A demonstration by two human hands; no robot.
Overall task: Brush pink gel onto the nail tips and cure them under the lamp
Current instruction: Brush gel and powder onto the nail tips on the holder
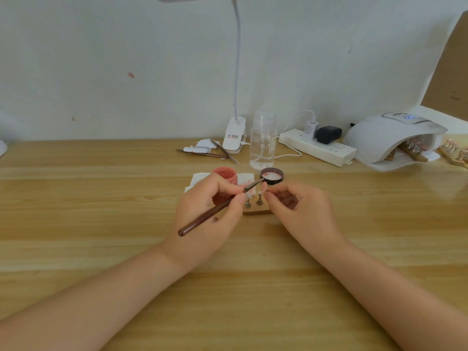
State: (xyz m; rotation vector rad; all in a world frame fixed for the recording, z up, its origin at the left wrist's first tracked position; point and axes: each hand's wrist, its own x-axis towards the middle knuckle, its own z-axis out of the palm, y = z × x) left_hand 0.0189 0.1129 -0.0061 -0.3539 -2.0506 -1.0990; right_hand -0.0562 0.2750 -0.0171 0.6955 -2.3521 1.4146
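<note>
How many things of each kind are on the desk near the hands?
Brush: 1
Pink gel jar: 1
Jar lid: 1
Clear bottle: 1
Curing lamp: 1
Power strip: 1
Total: 6

open table [101,198] left, power strip [319,147] perhaps blocking right

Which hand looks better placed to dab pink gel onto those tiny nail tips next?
The left hand: it already grips the dark wooden brush, bristles near the small nail tips. The right hand holds no brush.
</note>
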